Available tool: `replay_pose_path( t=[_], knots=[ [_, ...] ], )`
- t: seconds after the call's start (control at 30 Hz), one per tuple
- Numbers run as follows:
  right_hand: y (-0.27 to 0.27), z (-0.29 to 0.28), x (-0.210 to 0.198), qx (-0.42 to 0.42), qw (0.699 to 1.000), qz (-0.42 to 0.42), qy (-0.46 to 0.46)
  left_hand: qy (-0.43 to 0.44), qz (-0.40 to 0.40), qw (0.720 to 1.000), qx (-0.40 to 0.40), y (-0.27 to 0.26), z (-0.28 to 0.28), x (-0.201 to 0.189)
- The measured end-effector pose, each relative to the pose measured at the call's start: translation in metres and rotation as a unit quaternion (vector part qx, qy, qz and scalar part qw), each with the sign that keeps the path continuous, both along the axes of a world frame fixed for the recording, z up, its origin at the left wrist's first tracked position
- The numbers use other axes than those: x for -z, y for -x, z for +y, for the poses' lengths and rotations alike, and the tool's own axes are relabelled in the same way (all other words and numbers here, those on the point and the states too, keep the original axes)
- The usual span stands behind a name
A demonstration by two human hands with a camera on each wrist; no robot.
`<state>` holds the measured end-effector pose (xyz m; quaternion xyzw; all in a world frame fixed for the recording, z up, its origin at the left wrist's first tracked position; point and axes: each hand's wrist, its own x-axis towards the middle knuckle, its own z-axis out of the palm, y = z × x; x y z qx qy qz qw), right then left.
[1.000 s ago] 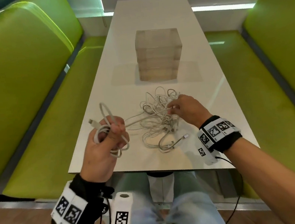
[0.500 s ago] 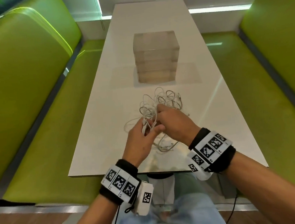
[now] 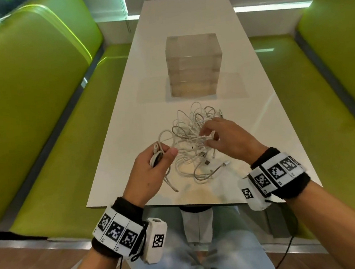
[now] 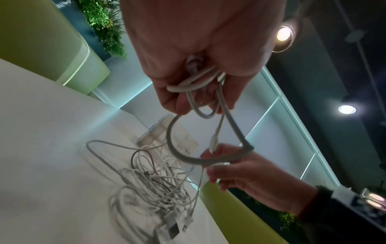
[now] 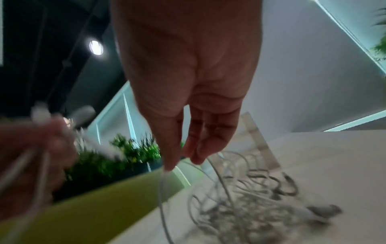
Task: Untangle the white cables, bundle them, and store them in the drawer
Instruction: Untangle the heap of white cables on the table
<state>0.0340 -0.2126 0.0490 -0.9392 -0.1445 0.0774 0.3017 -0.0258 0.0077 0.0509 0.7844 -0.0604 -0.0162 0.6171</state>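
Right wrist view smeared by motion blur: the left hand [image 5: 31, 148] at the frame's left edge is a pale streak, its cable bundle unreadable. The cable tangle [image 5: 256, 198] shows no separate strands or plug types there. Head view: the clear drawer unit [image 3: 194, 65] is too hazy to show contents. The right hand [image 3: 228, 140] covers part of the tangle; fingertip contact is unclear.

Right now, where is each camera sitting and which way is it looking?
Head: on the head, looking down at the table, both hands and the knees.
Left wrist: under the left hand, looking along it at its coiled cable.
Right wrist: under the right hand, looking along its fingers.
All three share the cable tangle.
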Motion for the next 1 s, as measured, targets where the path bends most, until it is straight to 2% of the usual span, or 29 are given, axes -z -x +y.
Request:
replay_pose_path(
  t=[0.07, 0.13, 0.2, 0.27, 0.33, 0.37, 0.43, 0.5, 0.53, 0.57, 0.63, 0.73, 0.8, 0.9, 1.0],
  knots=[
    [0.02, 0.006, -0.016, -0.059, 0.992, 0.069, -0.087, -0.006, 0.035, 0.998, 0.048, 0.007, 0.001, 0.004],
    [0.043, 0.015, -0.024, -0.128, 0.974, 0.133, -0.134, -0.04, 0.057, 0.991, 0.117, 0.013, 0.002, 0.007],
    [0.06, 0.021, -0.018, -0.158, 0.963, 0.131, -0.175, -0.07, 0.081, 0.978, 0.18, 0.02, 0.001, 0.006],
    [0.071, 0.025, -0.008, -0.109, 0.957, 0.131, -0.232, -0.067, 0.091, 0.973, 0.203, 0.026, 0.002, 0.008],
    [0.077, 0.025, 0.0, -0.053, 0.95, 0.136, -0.275, -0.041, 0.095, 0.977, 0.189, 0.029, 0.005, 0.012],
    [0.079, 0.024, 0.003, -0.035, 0.948, 0.138, -0.285, -0.005, 0.108, 0.979, 0.171, 0.03, 0.007, 0.013],
    [0.084, 0.02, 0.009, -0.011, 0.941, 0.16, -0.297, 0.139, 0.159, 0.97, 0.124, 0.028, 0.013, 0.015],
    [0.09, 0.018, 0.015, -0.019, 0.939, 0.199, -0.279, 0.302, 0.196, 0.929, 0.087, 0.022, 0.021, 0.014],
    [0.094, 0.017, 0.019, -0.036, 0.94, 0.221, -0.258, 0.355, 0.2, 0.91, 0.074, 0.02, 0.024, 0.013],
    [0.098, 0.017, 0.022, -0.059, 0.939, 0.244, -0.234, 0.391, 0.201, 0.896, 0.067, 0.019, 0.026, 0.011],
    [0.106, 0.021, 0.03, -0.103, 0.94, 0.274, -0.176, 0.415, 0.196, 0.887, 0.054, 0.018, 0.024, 0.009],
    [0.114, 0.026, 0.044, -0.16, 0.947, 0.268, -0.078, 0.37, 0.19, 0.909, 0.028, 0.018, 0.017, 0.009],
    [0.12, 0.029, 0.051, -0.186, 0.939, 0.287, -0.029, 0.324, 0.177, 0.929, 0.023, 0.017, 0.014, 0.011],
    [0.126, 0.026, 0.057, -0.189, 0.938, 0.29, 0.006, 0.277, 0.16, 0.947, 0.023, 0.018, 0.014, 0.013],
    [0.121, 0.012, 0.049, -0.167, 0.955, 0.243, 0.018, 0.238, 0.151, 0.959, 0.031, 0.018, 0.015, 0.017]
  ],
)
